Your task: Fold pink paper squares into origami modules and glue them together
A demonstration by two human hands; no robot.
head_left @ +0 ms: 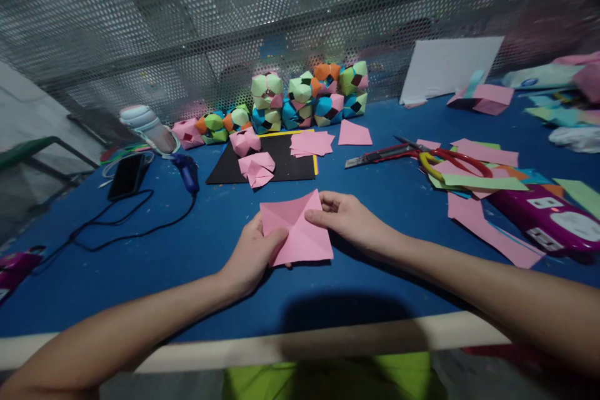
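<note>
A creased square of pink paper (304,237) is held between both hands above the blue table. My left hand (250,256) pinches its left side, thumb on top and fingers underneath. At the upper right edge, my right hand (347,219) grips the sheet with the thumb across its face. Beyond it, a folded pink paper piece (257,169) and a pink paper ball (245,142) sit on a black sheet (285,159). A stack of pink squares (312,143) lies at that sheet's right end, with a single pink square (354,133) beside it.
Folded paper balls (300,103) line the back by a perforated metal panel. To the right are scissors (450,159), paper scraps (487,225) and a purple power strip (553,219). A phone (127,176), glue gun (186,170) with cable and bottle (147,128) stand left.
</note>
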